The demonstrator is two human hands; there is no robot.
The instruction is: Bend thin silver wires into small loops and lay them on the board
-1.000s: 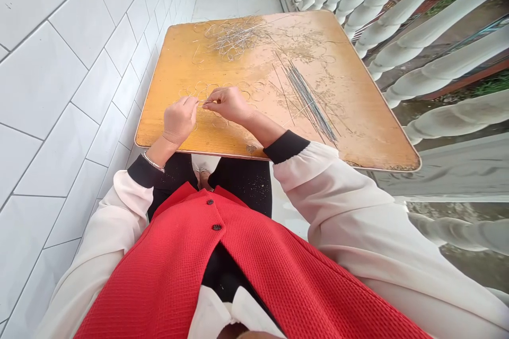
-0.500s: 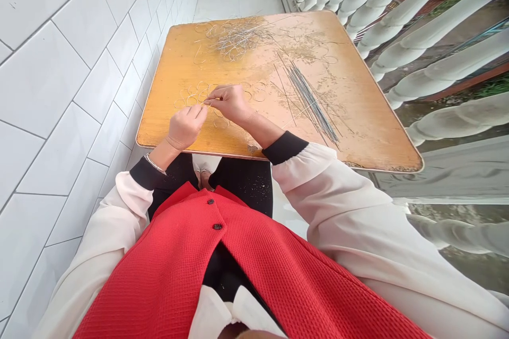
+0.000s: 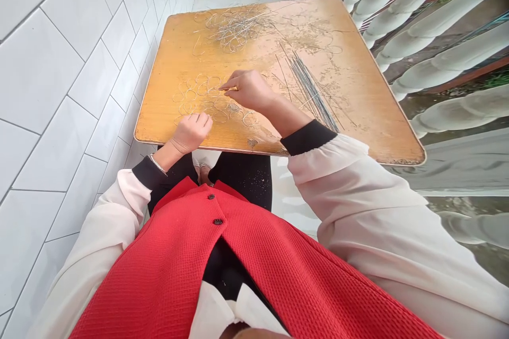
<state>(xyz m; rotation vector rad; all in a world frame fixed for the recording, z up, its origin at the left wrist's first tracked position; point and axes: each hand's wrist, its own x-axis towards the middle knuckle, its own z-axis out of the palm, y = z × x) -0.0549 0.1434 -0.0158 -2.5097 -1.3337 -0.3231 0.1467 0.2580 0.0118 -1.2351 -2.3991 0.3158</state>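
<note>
My left hand (image 3: 193, 131) is closed at the table's near edge, fingers curled; what it holds, if anything, is hidden. Farther in and to the right, my right hand (image 3: 251, 89) pinches a thin wire with thumb and forefinger, its tip hard to make out against the tabletop. Under and beside the hands lie several thin wire loops (image 3: 190, 94), bent into rounds. A bundle of straight grey wires (image 3: 312, 90) lies to the right of my right hand, with a few loose ones alongside.
A tangled heap of wire (image 3: 235, 29) sits at the far side of the worn wooden table (image 3: 159, 71). White tiled wall (image 3: 59, 90) runs close along the left. On the right stands a white baluster railing (image 3: 417, 47).
My hands have parted. The right has moved up and to the right, away from the left, which has shifted slightly down. More loops show between them.
</note>
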